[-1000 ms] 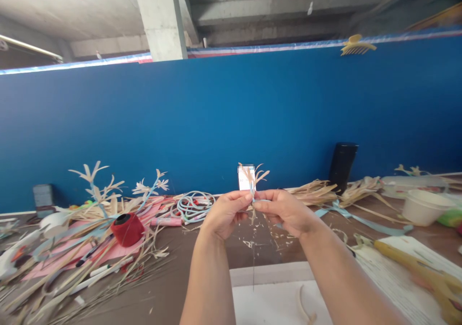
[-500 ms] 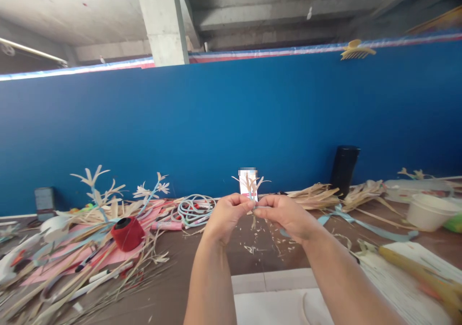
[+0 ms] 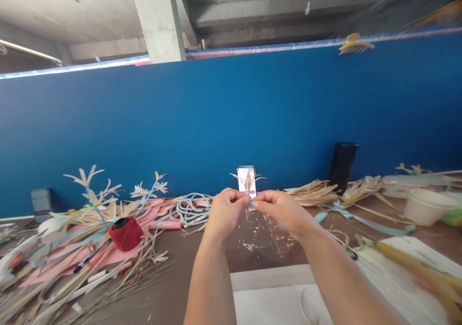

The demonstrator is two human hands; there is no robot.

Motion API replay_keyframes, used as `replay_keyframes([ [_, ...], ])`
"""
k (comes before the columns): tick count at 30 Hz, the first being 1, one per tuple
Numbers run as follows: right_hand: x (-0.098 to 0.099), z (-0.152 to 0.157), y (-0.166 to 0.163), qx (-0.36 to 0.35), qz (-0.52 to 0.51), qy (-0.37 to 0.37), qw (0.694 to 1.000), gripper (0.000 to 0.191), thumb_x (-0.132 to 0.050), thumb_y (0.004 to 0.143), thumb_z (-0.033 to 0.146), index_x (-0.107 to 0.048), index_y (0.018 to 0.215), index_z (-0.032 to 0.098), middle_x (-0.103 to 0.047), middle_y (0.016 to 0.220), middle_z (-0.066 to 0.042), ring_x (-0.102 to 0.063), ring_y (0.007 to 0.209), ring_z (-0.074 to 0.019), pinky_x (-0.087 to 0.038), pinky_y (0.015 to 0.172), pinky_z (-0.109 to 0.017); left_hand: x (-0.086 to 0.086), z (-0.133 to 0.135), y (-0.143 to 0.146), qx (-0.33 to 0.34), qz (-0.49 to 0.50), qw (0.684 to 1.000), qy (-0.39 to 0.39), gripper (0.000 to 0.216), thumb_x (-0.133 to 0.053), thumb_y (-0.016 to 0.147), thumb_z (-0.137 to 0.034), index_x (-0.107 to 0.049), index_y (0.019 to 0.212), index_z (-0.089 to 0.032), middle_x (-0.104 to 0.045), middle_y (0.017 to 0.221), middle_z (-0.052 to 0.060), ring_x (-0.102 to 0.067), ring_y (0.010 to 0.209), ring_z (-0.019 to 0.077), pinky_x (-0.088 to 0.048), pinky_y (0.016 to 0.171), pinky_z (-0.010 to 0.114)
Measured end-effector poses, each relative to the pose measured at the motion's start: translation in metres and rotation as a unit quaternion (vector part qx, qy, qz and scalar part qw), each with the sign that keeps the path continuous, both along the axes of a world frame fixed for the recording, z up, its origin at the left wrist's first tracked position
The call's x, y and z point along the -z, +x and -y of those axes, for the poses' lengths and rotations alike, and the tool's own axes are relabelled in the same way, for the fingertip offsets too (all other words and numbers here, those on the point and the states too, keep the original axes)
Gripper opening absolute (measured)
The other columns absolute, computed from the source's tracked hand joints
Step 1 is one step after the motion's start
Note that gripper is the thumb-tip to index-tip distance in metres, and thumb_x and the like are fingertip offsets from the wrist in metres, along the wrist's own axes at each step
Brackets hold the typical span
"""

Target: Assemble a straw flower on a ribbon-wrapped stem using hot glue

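A small flower of pale dried husk petals (image 3: 249, 177) stands upright in front of a lit phone screen (image 3: 252, 190), its stem wrapped in light blue. My left hand (image 3: 224, 215) pinches that stem between thumb and fingers, just below the petals. Close against its right side, my right hand (image 3: 285, 212) is closed in a pinch at the blue wrapping, which looks like a narrow strip of tape. Most of the strip is hidden by the fingertips. Under the hands, the stem's brownish lower end pokes out.
Left lie a red thread spool (image 3: 126, 233), finished husk flowers (image 3: 90, 183), a coiled light blue cord (image 3: 191, 208) and loose strips. Right are husk bundles (image 3: 314, 193), a black cylinder (image 3: 342, 166), blue ribbon (image 3: 378, 224) and a white tub (image 3: 428, 207). A blue partition (image 3: 231, 118) rises behind.
My right fingertips have shifted slightly left and down, closer to the stem. The flower has turned a little, and the whole view has shifted slightly.
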State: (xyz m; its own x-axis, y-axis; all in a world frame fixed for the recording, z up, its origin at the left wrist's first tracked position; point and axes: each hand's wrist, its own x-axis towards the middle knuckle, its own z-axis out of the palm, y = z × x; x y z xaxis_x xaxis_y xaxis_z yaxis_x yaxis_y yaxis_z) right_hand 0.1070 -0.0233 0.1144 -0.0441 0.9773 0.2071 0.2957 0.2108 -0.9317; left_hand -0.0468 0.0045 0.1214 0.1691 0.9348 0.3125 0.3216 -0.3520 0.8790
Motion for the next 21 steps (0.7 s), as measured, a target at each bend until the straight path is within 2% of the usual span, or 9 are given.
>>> replay_keyframes([
  [5,0.001,-0.002,0.000,0.054,0.054,0.008,0.997,0.024,-0.059,0.068,0.040,-0.064,0.073,0.016,-0.048,0.054,0.004,-0.036,0.049,-0.0083,-0.027,0.048,-0.022,0.002,0.000,0.003,0.030,0.011,0.999,-0.037,0.024,-0.057,0.069,-0.037,-0.066,0.074,-0.015,-0.059,0.064,0.000,-0.043,0.052,0.0090,-0.029,0.049,0.022],
  [9,0.000,-0.001,-0.002,0.067,0.081,0.009,0.994,0.024,-0.058,0.069,0.039,-0.063,0.072,0.016,-0.050,0.053,0.003,-0.038,0.049,-0.0090,-0.029,0.047,-0.022,0.002,0.000,0.007,0.021,0.012,0.999,-0.041,0.022,-0.057,0.068,-0.035,-0.066,0.073,-0.015,-0.059,0.061,0.000,-0.041,0.049,0.0085,-0.028,0.048,0.022],
  [15,0.000,-0.002,-0.005,0.079,0.117,0.032,0.989,0.022,-0.054,0.072,0.035,-0.064,0.070,0.016,-0.051,0.053,0.003,-0.039,0.048,-0.0093,-0.030,0.047,-0.022,0.006,-0.004,0.008,-0.025,-0.028,0.999,0.001,0.019,-0.056,0.070,-0.034,-0.064,0.071,-0.017,-0.061,0.063,0.001,-0.048,0.055,0.0114,-0.032,0.053,0.023],
  [21,0.003,-0.004,-0.005,0.085,0.131,0.045,0.987,0.020,-0.054,0.072,0.034,-0.066,0.070,0.018,-0.058,0.059,0.001,-0.046,0.054,-0.0116,-0.033,0.050,-0.023,0.013,-0.008,0.011,-0.046,-0.078,0.995,0.030,0.015,-0.054,0.073,-0.031,-0.062,0.072,-0.018,-0.063,0.066,0.002,-0.052,0.060,0.0136,-0.034,0.056,0.024],
])
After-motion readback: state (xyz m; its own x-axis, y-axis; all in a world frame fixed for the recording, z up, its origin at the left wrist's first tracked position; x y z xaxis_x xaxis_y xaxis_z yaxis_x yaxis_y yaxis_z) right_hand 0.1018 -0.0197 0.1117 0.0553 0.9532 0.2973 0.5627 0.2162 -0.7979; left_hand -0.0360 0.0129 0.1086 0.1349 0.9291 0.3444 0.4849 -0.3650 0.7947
